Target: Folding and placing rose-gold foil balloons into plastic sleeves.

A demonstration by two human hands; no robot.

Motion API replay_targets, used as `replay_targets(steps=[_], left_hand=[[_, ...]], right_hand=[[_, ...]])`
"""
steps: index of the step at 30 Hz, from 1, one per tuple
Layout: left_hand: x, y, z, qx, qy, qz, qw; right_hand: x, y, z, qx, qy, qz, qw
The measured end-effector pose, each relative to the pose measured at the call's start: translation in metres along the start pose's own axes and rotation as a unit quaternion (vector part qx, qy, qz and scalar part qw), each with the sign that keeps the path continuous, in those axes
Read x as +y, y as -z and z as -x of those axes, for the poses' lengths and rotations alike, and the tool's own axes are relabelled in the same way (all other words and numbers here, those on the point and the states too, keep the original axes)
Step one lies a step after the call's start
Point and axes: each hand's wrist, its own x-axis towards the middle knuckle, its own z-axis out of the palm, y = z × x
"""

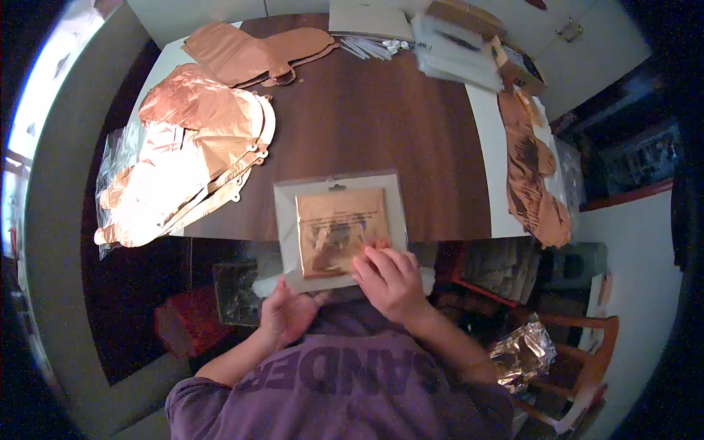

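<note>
A flat clear plastic packet [287, 213] with a pale backing and a hanging hole lies tilted over the table's near edge. Inside it shows a folded copper-coloured foil balloon [323, 209] with small dark print. My left hand [288, 317] grips the packet's lower left corner, thumb along the edge and its other fingers partly hidden beneath. Across the lower right part, my right hand [389, 282] is closed with its fingers curled together against the packet; its fingertips are slightly blurred.
Flat copper foil balloons [198, 139] pile up at the table's left, more [257, 55] behind them. Further foil balloons [532, 172] hang over the right edge. White sticks [367, 48], clear packets [455, 55] and a box [517, 66] sit at the back. A wooden chair [598, 359] stands right.
</note>
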Motion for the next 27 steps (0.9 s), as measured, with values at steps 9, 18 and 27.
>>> replay_targets(steps=[9, 18, 27], left_hand=[[-0.005, -0.011, -0.026, 0.059, 0.057, -0.118, 0.99], [0.04, -0.018, -0.043, 0.063, 0.137, -0.111, 0.982], [-0.015, -0.015, -0.034, 0.075, 0.04, -0.019, 0.996]], right_hand=[[0.012, 0.005, -0.023, -0.01, -0.052, -0.007, 0.999], [0.037, 0.012, -0.027, -0.067, 0.011, 0.009, 0.998], [0.022, 0.005, -0.048, -0.06, 0.034, -0.014, 0.998]])
